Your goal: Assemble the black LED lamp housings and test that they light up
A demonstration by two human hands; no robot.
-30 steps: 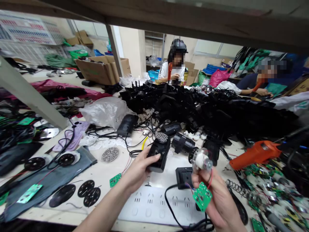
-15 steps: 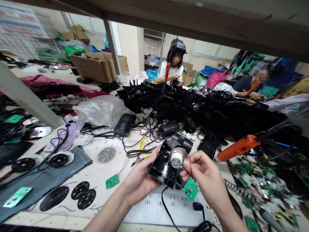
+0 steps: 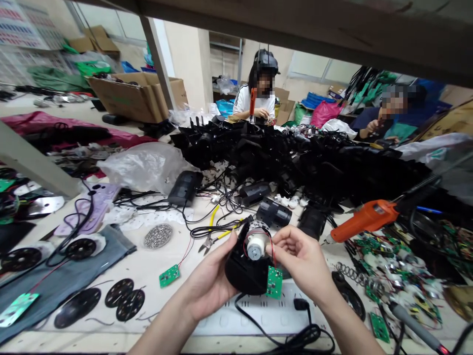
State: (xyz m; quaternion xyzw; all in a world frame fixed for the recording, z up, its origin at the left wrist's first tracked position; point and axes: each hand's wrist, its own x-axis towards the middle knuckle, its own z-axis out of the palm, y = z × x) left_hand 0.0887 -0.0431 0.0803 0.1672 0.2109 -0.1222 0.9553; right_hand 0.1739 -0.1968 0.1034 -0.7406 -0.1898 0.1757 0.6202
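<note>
My left hand [image 3: 209, 278] is wrapped round a black plastic housing [image 3: 242, 273], holding it tilted above the bench. A small motor [image 3: 255, 248] with a white collar and silver end sits at the housing's open side. The fingers of my right hand [image 3: 303, 261] are pinched at the motor's right side, close to a red wire; their tips are partly hidden. From the wires hangs a green circuit board [image 3: 274, 282], below my right fingers. A black cord [image 3: 246, 310] runs down from the housing, in front of a white power strip [image 3: 254, 320].
Yellow-handled cutters [image 3: 213, 231] and a round heap of small screws [image 3: 158, 235] lie left of centre. An orange electric screwdriver [image 3: 365, 220] hangs at right, near piled circuit boards [image 3: 414, 276]. A soldering iron [image 3: 414, 320] is at lower right. Black housings [image 3: 258, 153] are heaped behind; two people sit beyond.
The housing has turned and shifted slightly left, so its flat inside no longer faces me. The motor and circuit board have moved left with it, my right hand staying at the motor.
</note>
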